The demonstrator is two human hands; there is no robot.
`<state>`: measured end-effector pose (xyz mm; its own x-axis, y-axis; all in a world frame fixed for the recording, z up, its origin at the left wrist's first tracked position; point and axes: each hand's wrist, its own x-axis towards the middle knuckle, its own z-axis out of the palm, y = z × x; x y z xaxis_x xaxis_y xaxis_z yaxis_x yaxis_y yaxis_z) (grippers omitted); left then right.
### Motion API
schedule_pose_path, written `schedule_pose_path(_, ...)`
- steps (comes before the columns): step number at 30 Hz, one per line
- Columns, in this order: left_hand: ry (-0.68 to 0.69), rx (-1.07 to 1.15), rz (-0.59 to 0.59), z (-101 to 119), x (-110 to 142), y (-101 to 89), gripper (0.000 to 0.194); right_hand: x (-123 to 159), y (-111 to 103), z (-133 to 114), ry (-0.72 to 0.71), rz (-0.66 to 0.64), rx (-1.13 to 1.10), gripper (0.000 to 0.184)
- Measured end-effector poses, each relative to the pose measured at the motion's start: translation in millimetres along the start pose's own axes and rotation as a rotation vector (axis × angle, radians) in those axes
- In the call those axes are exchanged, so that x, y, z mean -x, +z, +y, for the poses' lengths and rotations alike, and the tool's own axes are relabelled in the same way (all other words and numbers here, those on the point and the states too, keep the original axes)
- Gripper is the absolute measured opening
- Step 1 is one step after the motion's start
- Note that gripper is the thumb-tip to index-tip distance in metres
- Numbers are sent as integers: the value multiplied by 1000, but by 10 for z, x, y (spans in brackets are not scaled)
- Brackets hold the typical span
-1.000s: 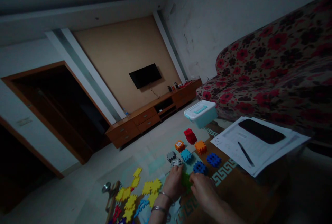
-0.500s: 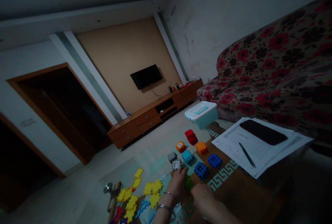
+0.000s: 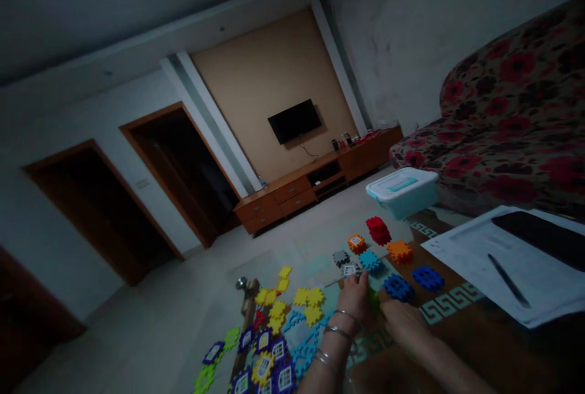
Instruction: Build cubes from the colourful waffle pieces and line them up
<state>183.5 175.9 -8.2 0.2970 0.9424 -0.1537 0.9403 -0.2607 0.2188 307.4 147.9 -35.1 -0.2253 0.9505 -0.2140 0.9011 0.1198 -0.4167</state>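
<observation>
Doorways: a wood-framed doorway [image 3: 98, 211] at mid-left of the frame, a second doorway [image 3: 180, 178] just to its right, both dark inside.

Flat pieces: yellow interlocking tiles [image 3: 301, 296], light-blue tiles [image 3: 304, 351] and purple-edged window tiles [image 3: 262, 340] lie lower centre-left, on and beside a patterned rug [image 3: 450, 307].

Back wall: wall-mounted TV [image 3: 294, 121] above a low wooden TV cabinet [image 3: 315, 186], upper centre.

Left hand: left hand [image 3: 354, 299], lower centre, bangles [image 3: 337, 328] on the wrist, fingers extended, against the green interlocking block [image 3: 374, 299]; grip cannot be confirmed.

Green block: between the hands, mostly hidden by them.

Right hand: right hand [image 3: 404, 327], just right of the green block, fingers curled toward it; grip cannot be confirmed.

Built blocks: grey, white, blue, orange and red blocks [image 3: 378, 230] stand in loose rows above the hands; two dark-blue blocks [image 3: 398, 287] lie to their right.

Storage: lidded plastic box [image 3: 402, 192], teal with white lid, above the blocks.

Far right: papers [image 3: 475, 260] bearing a black pen [image 3: 508, 280] and a phone [image 3: 539, 234], below a floral sofa [image 3: 507, 120].
</observation>
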Motion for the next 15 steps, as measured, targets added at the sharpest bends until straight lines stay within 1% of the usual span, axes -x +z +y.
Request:
schedule_pose_path(2,-17,10,43,-45,152,-42,81,50,47,45,-39,10,19,35)
schedule_pose_path(3,-28,13,80,-104,252,-58,80,67,88,65,-68,16,10,30)
schedule_pose_path(4,-57,9,132,-193,369,-72,78,80,140,78,-109,26,-14,27)
schedule_pose_path(6,-178,-19,255,-470,652,-91,68,98,269,72,-214,33,-97,23)
schedule_pose_path(7,-296,-49,319,-654,813,-99,61,104,340,50,-276,34,-148,23)
schedule_pose_path(10,-627,-99,388,-1332,1325,-138,45,111,558,-79,-433,29,-278,21)
schedule_pose_path(13,-992,-126,416,-2020,1809,-187,29,99,749,-250,-500,58,-333,20)
schedule_pose_path(15,-1158,-120,420,-2395,2063,-195,26,81,848,-361,-521,87,-331,19)
